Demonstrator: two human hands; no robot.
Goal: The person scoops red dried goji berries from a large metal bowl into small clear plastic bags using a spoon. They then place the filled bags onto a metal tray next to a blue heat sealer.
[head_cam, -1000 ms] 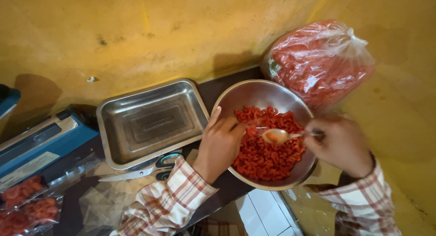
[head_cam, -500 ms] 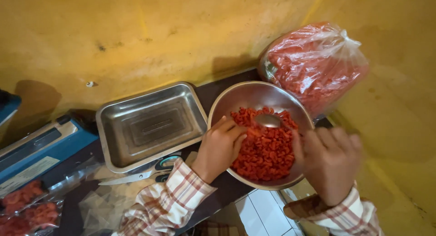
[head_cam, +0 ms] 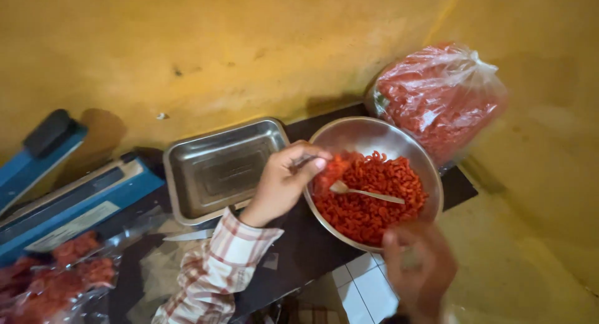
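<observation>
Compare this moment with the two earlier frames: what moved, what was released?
The right hand let go of the spoon and pulled back toward the body; the spoon now lies on the red snacks. The left hand stays on the bowl rim; tray and bag unchanged.

Blurred right hand [head_cam: 419, 271] low in frame; blue sealer [head_cam: 68, 199] and packed bags [head_cam: 50, 280] cut off left.

Bowl [head_cam: 374, 137] hemmed: tray [head_cam: 218, 168] left, bag [head_cam: 437, 96] behind; front seemingly open.
</observation>
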